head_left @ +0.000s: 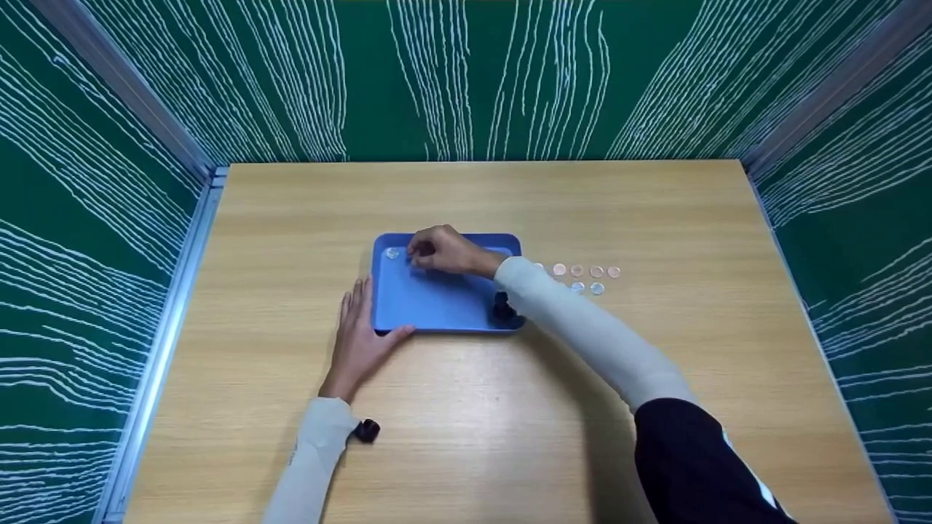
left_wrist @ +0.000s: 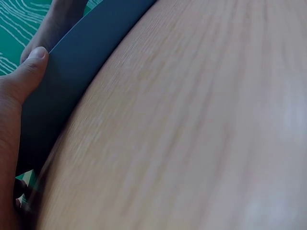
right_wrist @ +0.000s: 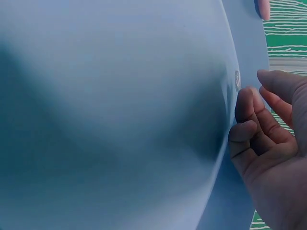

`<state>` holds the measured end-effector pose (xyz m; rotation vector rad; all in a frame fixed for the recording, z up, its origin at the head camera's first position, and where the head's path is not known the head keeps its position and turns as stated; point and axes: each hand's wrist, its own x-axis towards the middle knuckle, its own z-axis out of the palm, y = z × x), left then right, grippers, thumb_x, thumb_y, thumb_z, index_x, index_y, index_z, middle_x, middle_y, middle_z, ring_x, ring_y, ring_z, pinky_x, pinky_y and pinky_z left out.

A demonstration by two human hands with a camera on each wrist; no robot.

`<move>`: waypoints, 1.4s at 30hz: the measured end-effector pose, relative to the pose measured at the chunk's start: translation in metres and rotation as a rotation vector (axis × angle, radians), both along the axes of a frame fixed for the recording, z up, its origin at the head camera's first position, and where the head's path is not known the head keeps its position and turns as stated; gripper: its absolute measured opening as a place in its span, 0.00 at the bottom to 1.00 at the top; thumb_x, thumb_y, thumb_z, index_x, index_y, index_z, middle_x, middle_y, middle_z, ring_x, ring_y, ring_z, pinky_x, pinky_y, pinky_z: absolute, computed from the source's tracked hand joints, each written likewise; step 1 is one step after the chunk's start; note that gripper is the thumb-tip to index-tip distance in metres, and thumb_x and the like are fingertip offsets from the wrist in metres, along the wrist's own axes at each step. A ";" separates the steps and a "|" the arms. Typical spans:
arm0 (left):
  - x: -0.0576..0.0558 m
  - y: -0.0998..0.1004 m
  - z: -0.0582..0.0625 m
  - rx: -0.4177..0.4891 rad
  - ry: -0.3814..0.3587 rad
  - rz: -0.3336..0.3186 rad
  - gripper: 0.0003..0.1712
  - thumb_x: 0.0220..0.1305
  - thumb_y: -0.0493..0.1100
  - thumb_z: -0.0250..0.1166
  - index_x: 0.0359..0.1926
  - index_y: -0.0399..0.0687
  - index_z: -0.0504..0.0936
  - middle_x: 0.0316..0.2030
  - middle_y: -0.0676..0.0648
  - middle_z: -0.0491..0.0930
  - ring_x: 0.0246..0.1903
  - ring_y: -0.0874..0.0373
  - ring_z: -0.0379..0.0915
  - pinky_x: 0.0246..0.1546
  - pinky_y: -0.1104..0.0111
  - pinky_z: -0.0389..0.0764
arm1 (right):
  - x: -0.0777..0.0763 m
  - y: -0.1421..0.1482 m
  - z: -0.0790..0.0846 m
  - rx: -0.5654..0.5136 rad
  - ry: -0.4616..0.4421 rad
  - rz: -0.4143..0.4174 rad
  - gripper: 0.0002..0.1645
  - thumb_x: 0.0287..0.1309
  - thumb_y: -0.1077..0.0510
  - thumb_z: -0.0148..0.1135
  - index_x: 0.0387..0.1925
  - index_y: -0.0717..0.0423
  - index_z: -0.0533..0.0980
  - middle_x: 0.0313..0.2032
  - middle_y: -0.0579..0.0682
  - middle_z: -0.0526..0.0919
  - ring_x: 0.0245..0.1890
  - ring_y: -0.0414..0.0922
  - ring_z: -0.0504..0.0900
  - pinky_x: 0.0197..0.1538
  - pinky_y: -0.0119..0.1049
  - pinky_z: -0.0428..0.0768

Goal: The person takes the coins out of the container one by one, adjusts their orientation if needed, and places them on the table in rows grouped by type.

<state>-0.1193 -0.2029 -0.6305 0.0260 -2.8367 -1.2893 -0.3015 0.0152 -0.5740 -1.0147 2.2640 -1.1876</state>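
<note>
A blue tray (head_left: 444, 309) sits on the wooden table. My left hand (head_left: 362, 342) rests at its near left corner, fingers straight along the left side. Its thumb (left_wrist: 31, 72) lies against the tray's outer wall (left_wrist: 72, 76) in the left wrist view. Over the tray's far left part, my right hand (head_left: 444, 249) hovers with loosely bent fingers (right_wrist: 244, 132), and nothing shows between them. Just beyond its fingertips a silvery coin (head_left: 392, 253) lies in the tray's far left corner. The right wrist view shows this coin (right_wrist: 237, 80) near the tray wall.
Right of the tray, copper-coloured coins (head_left: 577, 271) form a row, with silvery coins (head_left: 597, 289) in front of them; the right sleeve (head_left: 590, 327) partly covers these rows. Green walls (head_left: 480, 80) with white lines enclose the table (head_left: 466, 422) at the back and both sides.
</note>
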 end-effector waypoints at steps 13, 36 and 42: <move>-0.003 0.003 0.000 0.017 0.038 -0.016 0.72 0.62 0.73 0.77 0.91 0.52 0.45 0.89 0.38 0.43 0.86 0.31 0.35 0.84 0.35 0.47 | -0.001 -0.011 -0.006 0.051 0.037 0.027 0.17 0.74 0.64 0.70 0.60 0.65 0.86 0.43 0.55 0.91 0.36 0.41 0.82 0.42 0.31 0.79; -0.002 0.002 -0.003 0.019 0.008 -0.008 0.73 0.61 0.75 0.76 0.91 0.55 0.44 0.89 0.39 0.42 0.87 0.31 0.34 0.84 0.35 0.45 | 0.009 -0.013 -0.006 0.172 0.133 0.075 0.16 0.75 0.63 0.70 0.59 0.61 0.88 0.55 0.56 0.91 0.48 0.46 0.87 0.53 0.41 0.87; -0.001 0.000 -0.002 0.007 0.031 -0.013 0.73 0.62 0.74 0.76 0.91 0.51 0.45 0.89 0.36 0.43 0.87 0.32 0.35 0.85 0.37 0.44 | 0.013 -0.016 -0.006 0.154 0.193 0.093 0.08 0.72 0.63 0.72 0.48 0.62 0.90 0.44 0.56 0.93 0.42 0.47 0.89 0.49 0.41 0.87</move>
